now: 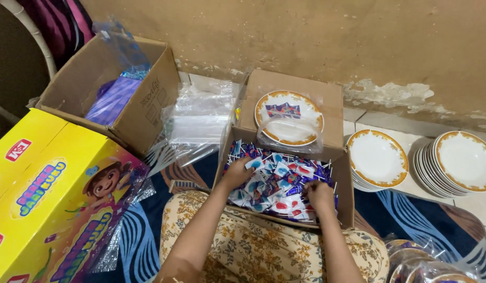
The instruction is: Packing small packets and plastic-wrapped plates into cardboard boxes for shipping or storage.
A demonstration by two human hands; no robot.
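Lollipops point(277, 181) in small blue, red and white wrappers fill the open cardboard box point(345, 194) in front of your lap, and both your hands are down among them. Your left hand point(236, 173) curls over a few near the box's left wall; your right hand point(319, 195) pinches some at the near right. You look to be at the picking-out step. A plate in a clear bag point(289, 121) rests on the box's back flap, stacked plates point(455, 162) stand to the right.

Both hands point(277, 186) in box point(345, 183) w/ wrapped lollipops point(277, 181).
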